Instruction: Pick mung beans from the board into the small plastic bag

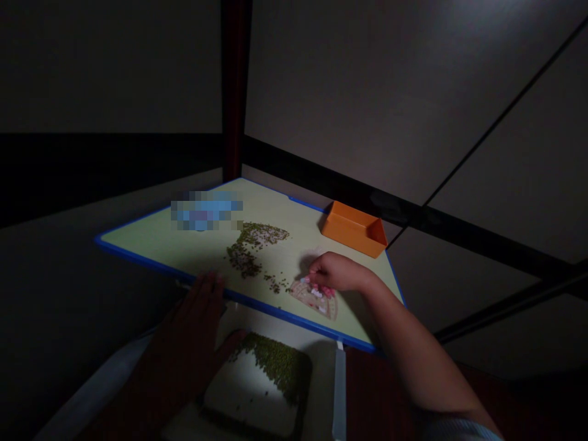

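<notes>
A fan-shaped sheet (329, 306) with pink markings is lying near the board's front right edge, its printed marks looking too small to read. Pink and white pieces (316, 293) are lying on it. The right hand (337, 272) is reaching over them, its fingers curled inward with the tips at the pieces; I cannot tell whether it is gripping one. Just to the left, greenish-brown grains (250, 251) are forming a curved, scattered patch. The left hand (193, 327) is spreading flat and open, its fingers resting at the front edge and seemingly holding nothing. An orange box (351, 228) is standing open-topped toward the far right, and a blue object (204, 211) is sitting at left, any lettering hidden by pixelation. The blue-rimmed board (154, 236) is supporting all these. Below it, a pale tray (257, 383) is holding green grains (282, 364).
</notes>
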{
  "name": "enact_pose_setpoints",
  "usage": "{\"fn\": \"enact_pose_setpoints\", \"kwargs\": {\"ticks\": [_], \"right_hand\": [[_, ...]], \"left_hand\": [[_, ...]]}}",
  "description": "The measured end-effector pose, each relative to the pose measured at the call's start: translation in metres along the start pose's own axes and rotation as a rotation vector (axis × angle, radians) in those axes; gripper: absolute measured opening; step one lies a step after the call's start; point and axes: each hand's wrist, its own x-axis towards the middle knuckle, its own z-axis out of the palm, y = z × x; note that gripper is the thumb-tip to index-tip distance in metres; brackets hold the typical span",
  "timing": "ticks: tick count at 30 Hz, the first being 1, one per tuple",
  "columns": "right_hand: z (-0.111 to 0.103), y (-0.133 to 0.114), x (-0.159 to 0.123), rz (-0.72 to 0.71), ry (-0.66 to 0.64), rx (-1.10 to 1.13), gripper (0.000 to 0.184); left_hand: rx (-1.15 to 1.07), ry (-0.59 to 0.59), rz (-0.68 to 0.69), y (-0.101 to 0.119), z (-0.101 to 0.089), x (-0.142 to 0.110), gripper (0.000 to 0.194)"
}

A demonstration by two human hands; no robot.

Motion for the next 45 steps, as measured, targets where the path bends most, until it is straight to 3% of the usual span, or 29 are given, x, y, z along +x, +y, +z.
{"fn": "enact_pose_setpoints", "kwargs": {"ticks": [7, 15, 25, 29, 34, 39, 45], "right_hand": [[-0.011, 0.008, -0.007, 0.067, 0.083, -0.026, 0.027], [-0.020, 0.027, -0.010, 0.160, -0.052, -0.064, 0.018], [-0.007, 0.016, -0.001, 0.011, -0.067, -0.009, 0.016], [-0.011, 0.018, -0.002, 0.005, 0.083, -0.081, 0.021], [-0.012, 0.019, 0.002, 0.241, 0.326, -0.363, 0.029], [-0.003, 0.018, 0.012, 0.305, 0.353, -0.460, 0.039], [0.000, 0.014, 0.011, 0.222, 0.309, -0.433, 0.037]], "left_hand": [[-0.054, -0.007, -0.004, -0.003, 0.006, -0.002, 0.091], [-0.060, -0.028, -0.009, -0.003, 0.003, -0.003, 0.087], [-0.073, -0.018, -0.004, -0.001, 0.001, -0.001, 0.088], [-0.050, -0.017, 0.005, -0.001, 0.001, -0.002, 0.089], [-0.042, -0.004, 0.014, -0.001, 0.001, 0.000, 0.091], [-0.060, -0.014, 0.002, -0.001, 0.002, 0.000, 0.089], [-0.078, -0.016, -0.013, -0.002, 0.004, -0.001, 0.088]]}}
